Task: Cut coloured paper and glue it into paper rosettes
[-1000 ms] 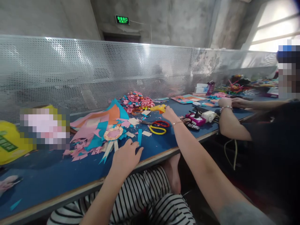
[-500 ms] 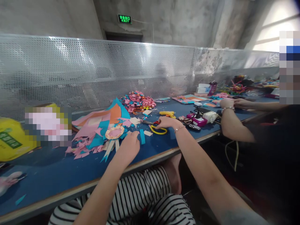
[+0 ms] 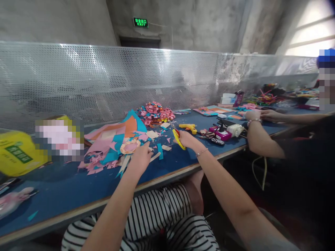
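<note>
While the right hand held the yellow-handled scissors in a closed grip just above the blue tabletop, the left hand rested by the paper rosette among pink and teal scraps; whether its grip pinched anything could not be told. A yellow glue gun lay on the tabletop beyond the scissors.

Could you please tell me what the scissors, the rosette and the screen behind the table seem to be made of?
Scissors in the right hand: handle looks like glossy yellow plastic; blades not visible.
Rosette: matte paper, judging by flat cut layers.
Screen: probably sheet metal, silvery sheen, punched holes.
</note>
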A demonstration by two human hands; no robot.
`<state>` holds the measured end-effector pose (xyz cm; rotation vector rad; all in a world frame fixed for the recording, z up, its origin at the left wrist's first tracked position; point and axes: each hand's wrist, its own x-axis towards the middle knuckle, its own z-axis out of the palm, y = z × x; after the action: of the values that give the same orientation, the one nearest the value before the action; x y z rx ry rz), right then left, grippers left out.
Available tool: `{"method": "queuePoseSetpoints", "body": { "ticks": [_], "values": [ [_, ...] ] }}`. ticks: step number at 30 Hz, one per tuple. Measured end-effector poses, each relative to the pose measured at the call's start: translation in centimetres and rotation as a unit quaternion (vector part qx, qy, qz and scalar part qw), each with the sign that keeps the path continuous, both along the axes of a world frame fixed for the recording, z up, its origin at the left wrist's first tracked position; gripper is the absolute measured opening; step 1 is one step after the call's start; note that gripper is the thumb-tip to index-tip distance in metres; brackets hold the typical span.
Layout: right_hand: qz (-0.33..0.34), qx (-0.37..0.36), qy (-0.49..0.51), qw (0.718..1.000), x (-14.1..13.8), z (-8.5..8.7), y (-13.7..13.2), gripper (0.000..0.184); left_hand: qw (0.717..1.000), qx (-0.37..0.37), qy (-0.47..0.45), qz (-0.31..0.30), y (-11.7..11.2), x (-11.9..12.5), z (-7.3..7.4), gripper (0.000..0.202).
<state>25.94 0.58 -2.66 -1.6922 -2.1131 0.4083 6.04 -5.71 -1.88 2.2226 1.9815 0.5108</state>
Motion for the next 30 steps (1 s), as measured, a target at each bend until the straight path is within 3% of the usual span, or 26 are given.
{"method": "queuePoseSetpoints", "body": {
  "ticks": [2, 5, 9, 14, 20, 24, 27, 30],
  "values": [
    [0.057, 0.022, 0.076, 0.995, -0.5, -0.2, -1.8, 0.025, 1.0, 0.016, 0.006, -0.005, -0.2, -0.2, -0.2, 0.043],
    [0.087, 0.04, 0.14, 0.985, -2.0, -0.8, -4.3, 0.029, 0.997, 0.044, 0.03, -0.05, -1.2, -0.5, -0.4, 0.034],
    [0.069, 0.082, 0.111, 0.988, -4.5, -2.0, -5.7, 0.033, 0.992, 0.033, 0.068, -0.103, -2.4, -0.7, -0.8, 0.034],
    [0.013, 0.126, 0.055, 0.99, -6.4, -2.8, -5.2, 0.026, 0.99, 0.016, 0.062, -0.123, -2.5, -0.7, -1.8, 0.049],
    [0.018, 0.125, 0.087, 0.988, -6.9, -3.2, -4.8, 0.025, 0.992, 0.06, 0.077, -0.085, -2.4, -0.6, -3.0, 0.044],
    [0.011, 0.112, 0.198, 0.974, -6.4, -3.3, -4.0, 0.022, 0.992, 0.061, 0.053, -0.093, -2.5, -0.6, -3.2, 0.041],
    [-0.008, 0.084, 0.304, 0.949, -5.6, -3.7, -2.9, 0.032, 0.992, 0.074, 0.031, -0.094, -2.7, -0.5, -2.9, 0.036],
    [-0.003, 0.098, 0.377, 0.921, -5.0, -4.4, -1.9, 0.04, 0.995, 0.086, 0.0, -0.055, -2.5, -0.1, -2.0, 0.028]
  ]
}}
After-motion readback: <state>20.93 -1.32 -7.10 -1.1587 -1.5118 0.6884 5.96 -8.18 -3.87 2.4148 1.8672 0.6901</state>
